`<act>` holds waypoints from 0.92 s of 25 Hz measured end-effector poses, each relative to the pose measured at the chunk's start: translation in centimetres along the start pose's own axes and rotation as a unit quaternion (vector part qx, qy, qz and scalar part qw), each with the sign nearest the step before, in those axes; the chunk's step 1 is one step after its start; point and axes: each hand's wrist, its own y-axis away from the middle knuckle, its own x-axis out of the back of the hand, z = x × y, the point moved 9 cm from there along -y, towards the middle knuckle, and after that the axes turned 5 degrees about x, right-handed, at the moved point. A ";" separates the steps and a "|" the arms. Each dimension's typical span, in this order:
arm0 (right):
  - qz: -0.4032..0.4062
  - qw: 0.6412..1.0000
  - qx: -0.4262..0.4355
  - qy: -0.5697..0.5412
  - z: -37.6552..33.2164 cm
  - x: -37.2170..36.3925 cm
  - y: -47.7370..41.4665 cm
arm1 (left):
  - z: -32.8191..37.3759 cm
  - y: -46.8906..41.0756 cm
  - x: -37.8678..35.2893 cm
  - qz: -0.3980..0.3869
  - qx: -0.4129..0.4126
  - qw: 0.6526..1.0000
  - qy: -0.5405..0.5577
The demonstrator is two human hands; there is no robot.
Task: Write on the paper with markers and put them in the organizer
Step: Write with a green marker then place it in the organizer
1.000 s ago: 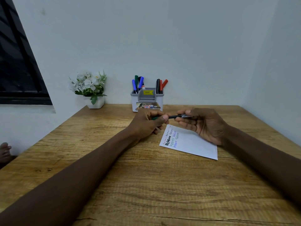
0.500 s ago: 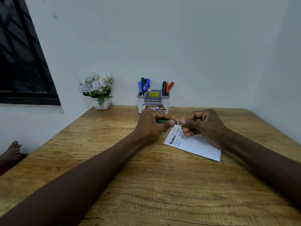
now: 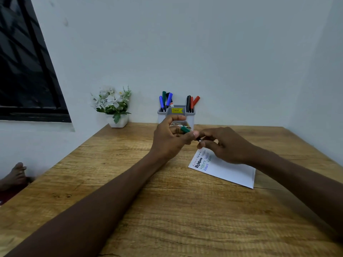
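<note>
Above the far end of a white paper (image 3: 228, 169) with several coloured written lines, both hands meet on one green marker (image 3: 185, 129). My left hand (image 3: 171, 140) grips its green cap end. My right hand (image 3: 224, 145) pinches the dark barrel, of which only a short piece shows between the fingers. Behind the hands, against the wall, stands the grey organizer (image 3: 161, 115); blue, green, black and red markers stick up from it.
A white pot of white flowers (image 3: 114, 106) stands at the table's back left corner. A dark window fills the upper left. A bare foot (image 3: 15, 175) shows past the wooden table's (image 3: 167, 210) left edge.
The hands have come closer together on the marker, so less barrel shows. The green cap end has tilted up toward the organizer. The camera has panned left.
</note>
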 end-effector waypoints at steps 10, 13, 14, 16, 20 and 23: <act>0.169 0.982 -0.045 -0.072 1.1 4.1 -3.6 | 0.3 0.3 -1.3 -0.030 -0.071 0.970 -0.231; 0.228 0.969 -0.070 -0.059 2.5 4.9 -4.7 | -0.9 1.3 -4.4 -0.172 -0.059 0.926 -0.331; 0.247 0.964 -0.078 -0.067 3.0 5.1 -5.1 | -1.0 1.6 -5.0 -0.200 -0.054 0.915 -0.346; 0.276 0.953 -0.092 -0.084 3.9 5.2 -6.3 | -1.3 1.9 -5.4 -0.224 -0.043 0.906 -0.357; 0.320 0.939 -0.092 -0.089 4.1 5.3 -8.7 | -1.5 1.8 -5.1 -0.232 -0.028 0.909 -0.344; 0.325 0.936 -0.082 -0.111 3.7 5.0 -10.6 | -1.3 1.9 -5.2 -0.234 -0.030 0.909 -0.343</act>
